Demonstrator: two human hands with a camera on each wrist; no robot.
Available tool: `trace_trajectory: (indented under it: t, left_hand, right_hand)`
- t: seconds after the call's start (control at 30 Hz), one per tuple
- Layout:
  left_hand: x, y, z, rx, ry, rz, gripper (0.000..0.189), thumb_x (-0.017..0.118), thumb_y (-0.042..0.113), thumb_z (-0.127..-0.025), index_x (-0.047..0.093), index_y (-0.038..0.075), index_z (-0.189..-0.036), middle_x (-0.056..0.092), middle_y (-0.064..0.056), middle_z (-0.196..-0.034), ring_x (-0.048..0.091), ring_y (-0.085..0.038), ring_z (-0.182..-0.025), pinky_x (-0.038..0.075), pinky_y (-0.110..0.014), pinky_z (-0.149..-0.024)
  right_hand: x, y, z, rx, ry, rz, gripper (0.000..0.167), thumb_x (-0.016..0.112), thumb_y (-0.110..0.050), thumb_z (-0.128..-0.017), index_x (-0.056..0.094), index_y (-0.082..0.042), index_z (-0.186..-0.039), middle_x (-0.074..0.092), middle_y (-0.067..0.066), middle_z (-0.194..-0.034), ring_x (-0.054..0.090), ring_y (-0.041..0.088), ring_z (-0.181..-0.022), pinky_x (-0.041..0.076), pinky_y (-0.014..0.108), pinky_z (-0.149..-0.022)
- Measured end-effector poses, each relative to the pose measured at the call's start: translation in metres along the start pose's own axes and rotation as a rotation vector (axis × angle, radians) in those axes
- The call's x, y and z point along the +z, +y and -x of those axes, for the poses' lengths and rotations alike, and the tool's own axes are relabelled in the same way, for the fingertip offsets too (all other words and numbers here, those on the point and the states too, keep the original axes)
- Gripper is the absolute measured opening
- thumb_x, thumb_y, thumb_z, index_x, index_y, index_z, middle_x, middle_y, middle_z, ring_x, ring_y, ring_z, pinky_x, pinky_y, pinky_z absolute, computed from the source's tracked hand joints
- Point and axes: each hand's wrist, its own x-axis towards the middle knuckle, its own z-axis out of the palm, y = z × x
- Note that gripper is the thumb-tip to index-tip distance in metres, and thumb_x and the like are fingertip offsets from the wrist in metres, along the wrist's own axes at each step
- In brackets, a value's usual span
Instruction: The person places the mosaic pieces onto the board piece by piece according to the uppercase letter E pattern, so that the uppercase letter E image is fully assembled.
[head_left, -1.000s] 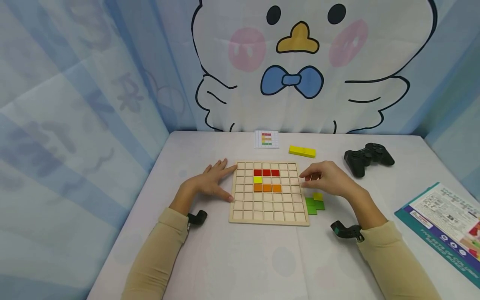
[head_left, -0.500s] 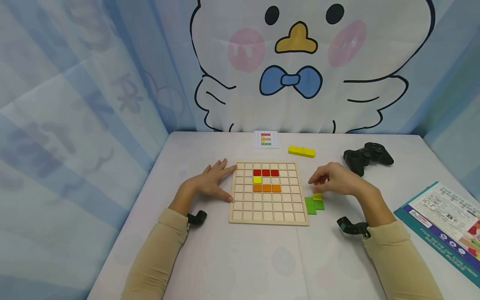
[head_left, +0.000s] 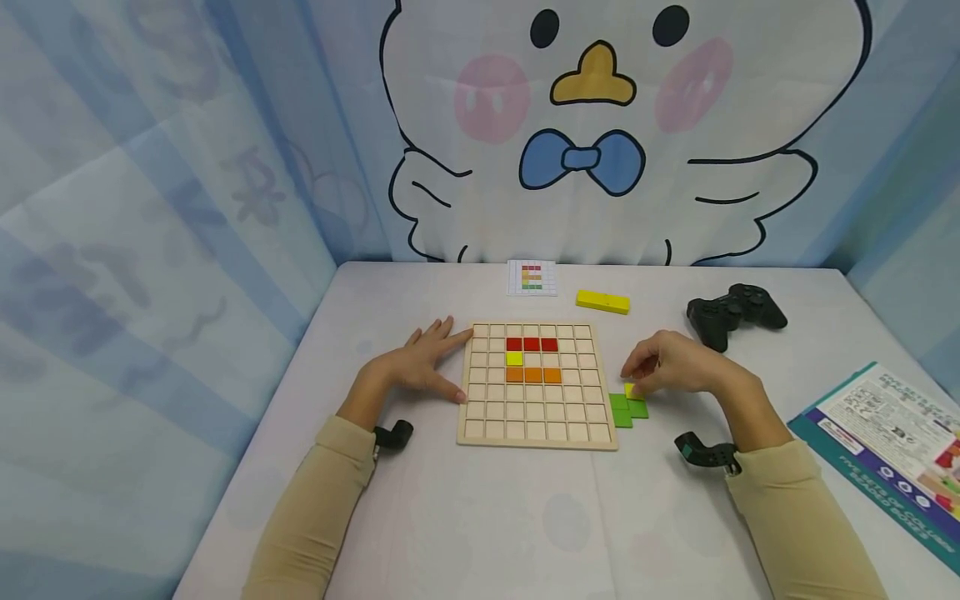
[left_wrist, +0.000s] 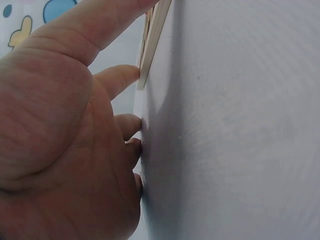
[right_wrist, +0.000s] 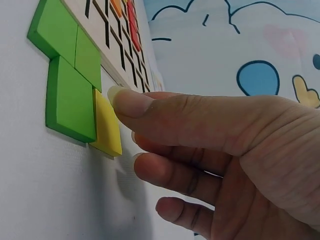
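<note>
A wooden grid board (head_left: 480,417) lies flat on the table, with red tiles (head_left: 531,344), one yellow tile (head_left: 514,358) and orange tiles (head_left: 533,375) in its cells. My left hand (head_left: 416,360) is spread at its left side, thumb and index finger touching the frame. Right of the board, my right hand (head_left: 675,362) hovers with bent fingers, the thumb tip at a loose yellow tile (right_wrist: 106,125). That tile lies flat against green tiles (right_wrist: 70,102) beside the board. The thumb partly covers the right index finger in the right wrist view.
A pattern card (head_left: 532,278) and a yellow bar (head_left: 603,302) lie behind the board. At the back right sits a black game controller (head_left: 737,315). A teal-edged booklet (head_left: 885,450) lies at the right. A printed curtain (head_left: 585,225) hangs behind the table.
My right hand has moved right, away from the board's right edge, and come down to the loose yellow tile. The left hand stays in place at the board.
</note>
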Motion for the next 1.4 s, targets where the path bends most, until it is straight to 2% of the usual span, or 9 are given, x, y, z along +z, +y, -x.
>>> trace_trajectory:
  t: [0.2, 0.43, 0.57, 0.83, 1.07, 1.23, 1.4]
  left_hand:
    - [0.0, -0.001, -0.001, 0.004, 0.002, 0.009, 0.118, 0.084, 0.062, -0.077, 0.017, 0.03, -0.168, -0.01, -0.013, -0.175, -0.014, -0.031, -0.163, -0.01, -0.055, -0.13]
    - [0.0, -0.001, 0.0, 0.003, -0.003, 0.017, 0.118, 0.084, 0.062, -0.077, 0.016, 0.031, -0.168, -0.011, -0.012, -0.175, -0.015, -0.031, -0.163, -0.011, -0.054, -0.13]
    - [0.0, -0.001, 0.0, 0.004, 0.0, 0.013, 0.118, 0.084, 0.062, -0.077, 0.016, 0.031, -0.168, -0.01, -0.012, -0.175, -0.014, -0.031, -0.163, -0.011, -0.054, -0.13]
    - [-0.001, 0.0, 0.001, 0.012, -0.001, 0.015, 0.118, 0.084, 0.062, -0.077, 0.016, 0.03, -0.169, -0.01, -0.014, -0.175, -0.014, -0.032, -0.163, -0.011, -0.054, -0.13]
    - [-0.001, 0.0, 0.0, 0.009, 0.0, 0.015, 0.118, 0.085, 0.061, -0.077, 0.017, 0.03, -0.169, -0.01, -0.014, -0.175, -0.014, -0.032, -0.163, -0.011, -0.055, -0.13]
    - [-0.001, -0.001, 0.0, 0.008, 0.002, 0.018, 0.119, 0.085, 0.061, -0.076, 0.017, 0.029, -0.168, -0.01, -0.014, -0.175, -0.014, -0.031, -0.163, -0.011, -0.055, -0.13]
    - [0.0, -0.001, 0.0, 0.006, -0.004, 0.011, 0.119, 0.084, 0.062, -0.077, 0.016, 0.03, -0.169, -0.011, -0.013, -0.175, -0.014, -0.031, -0.163, -0.011, -0.054, -0.13]
  right_hand:
    - [0.002, 0.0, -0.001, -0.013, -0.013, 0.005, 0.02, 0.088, -0.011, -0.081, 0.081, -0.01, -0.1, 0.075, 0.0, -0.095, 0.061, 0.017, -0.085, 0.053, 0.024, -0.075]
    - [0.003, -0.005, -0.003, 0.054, -0.029, 0.012, 0.018, 0.088, -0.01, -0.08, 0.079, -0.01, -0.095, 0.073, 0.001, -0.093, 0.059, 0.018, -0.085, 0.052, 0.028, -0.075]
    - [0.004, -0.006, -0.004, 0.088, -0.02, 0.035, 0.017, 0.088, -0.011, -0.081, 0.077, -0.012, -0.095, 0.071, 0.0, -0.091, 0.058, 0.019, -0.086, 0.051, 0.032, -0.078]
    - [0.005, -0.004, -0.004, 0.067, 0.027, 0.06, 0.016, 0.084, -0.008, -0.085, 0.071, -0.012, -0.093, 0.064, 0.002, -0.087, 0.056, 0.02, -0.085, 0.048, 0.033, -0.074]
    - [0.005, -0.002, -0.007, 0.017, 0.122, 0.078, 0.015, 0.079, -0.005, -0.089, 0.066, -0.011, -0.095, 0.061, 0.002, -0.086, 0.055, 0.02, -0.083, 0.046, 0.032, -0.072]
    - [0.008, 0.0, -0.012, -0.014, 0.247, 0.049, 0.011, 0.074, -0.007, -0.094, 0.07, -0.009, -0.104, 0.065, 0.004, -0.09, 0.057, 0.02, -0.078, 0.048, 0.028, -0.066]
    - [0.011, -0.003, -0.015, -0.035, 0.348, -0.005, 0.014, 0.072, -0.013, -0.098, 0.073, -0.009, -0.111, 0.069, 0.005, -0.09, 0.062, 0.02, -0.075, 0.05, 0.027, -0.062]
